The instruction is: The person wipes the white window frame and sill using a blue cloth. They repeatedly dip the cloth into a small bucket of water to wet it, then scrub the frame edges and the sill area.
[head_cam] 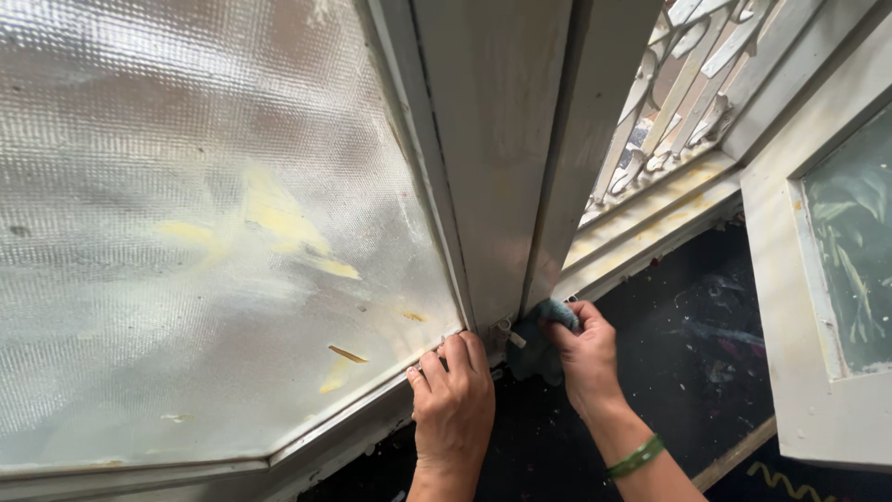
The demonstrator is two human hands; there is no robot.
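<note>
The left hand (452,400) grips the window frame (372,395) (bottom edge); the right hand (583,358) presses a clenched blue-green cloth (544,325) against the frame's corner.

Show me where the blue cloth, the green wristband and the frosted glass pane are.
blue cloth (544,325), head view, on the bunched fabric above the right hand's fingers.
green wristband (636,456), head view, on the band's middle.
frosted glass pane (186,232), head view, on the textured glass.
</note>
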